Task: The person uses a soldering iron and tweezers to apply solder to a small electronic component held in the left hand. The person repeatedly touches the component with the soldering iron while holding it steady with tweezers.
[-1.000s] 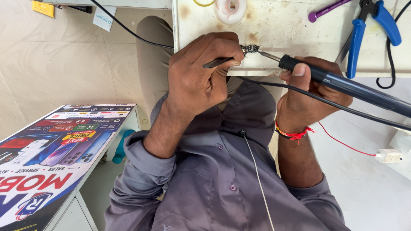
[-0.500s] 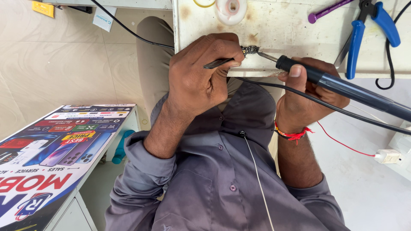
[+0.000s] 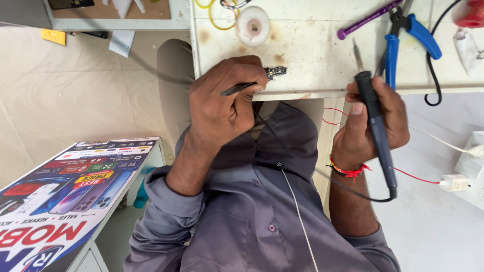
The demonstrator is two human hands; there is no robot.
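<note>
Tweezers point(image 3: 241, 88), thin and dark, sit pinched in the left hand point(image 3: 224, 103), whose fingers are curled shut around them at the near edge of the white counter point(image 3: 312, 55). Their tips reach to a small dark component point(image 3: 276, 72) lying on the counter just beside the knuckles; whether the tips actually grip it cannot be told. The right hand point(image 3: 375, 118) is closed around the dark handle of a soldering iron point(image 3: 375, 128), held upright with its metal tip over the counter, well to the right of the component and apart from it. A black cord runs from the handle's lower end. On the counter beyond that hand lie blue-handled pliers point(image 3: 403, 40) and, left of them, a purple tool point(image 3: 365, 20). A white spool point(image 3: 252, 25) sits farther back, above the left hand. A red thread bracelet point(image 3: 348, 170) circles the right wrist. At the lower left stands a printed colourful board point(image 3: 65, 196).
</note>
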